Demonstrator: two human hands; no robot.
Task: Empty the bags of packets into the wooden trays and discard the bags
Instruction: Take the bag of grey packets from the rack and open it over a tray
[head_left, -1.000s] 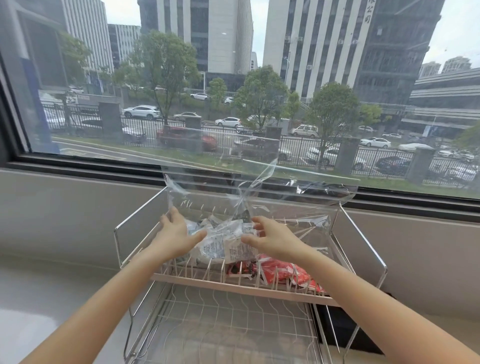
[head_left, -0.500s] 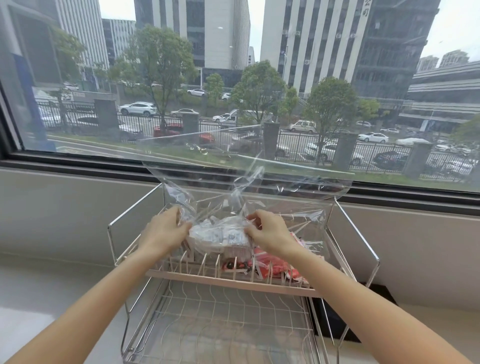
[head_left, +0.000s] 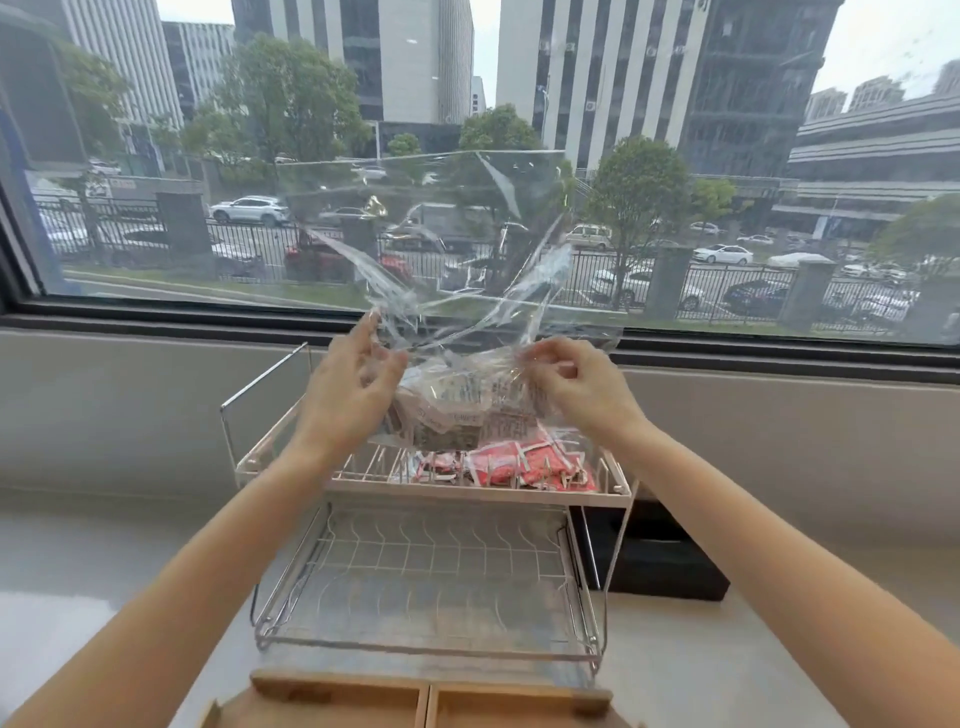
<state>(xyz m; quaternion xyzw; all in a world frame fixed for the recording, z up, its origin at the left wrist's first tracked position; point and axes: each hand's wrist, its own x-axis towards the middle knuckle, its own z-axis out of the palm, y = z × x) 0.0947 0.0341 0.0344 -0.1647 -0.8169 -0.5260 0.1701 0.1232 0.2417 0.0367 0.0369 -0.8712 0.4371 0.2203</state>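
Observation:
A clear plastic bag (head_left: 431, 234) of white and brown packets (head_left: 457, 410) is lifted just above the upper shelf of a wire rack (head_left: 467, 493). My left hand (head_left: 353, 384) pinches the bag's left side and my right hand (head_left: 576, 384) pinches its right side. The bag's loose top stands up in front of the window. A second bag of red packets (head_left: 524, 462) lies on the upper shelf at the right. Wooden trays (head_left: 431, 696) show at the bottom edge, in front of the rack.
The rack's lower wire shelf (head_left: 426, 582) holds nothing. A black box (head_left: 660, 561) sits right of the rack on the pale counter. A window sill and large window (head_left: 156, 208) run behind the rack.
Both hands have lifted the bag of white packets up off the upper shelf. My view has pulled back, bringing the lower shelf and wooden trays into sight.

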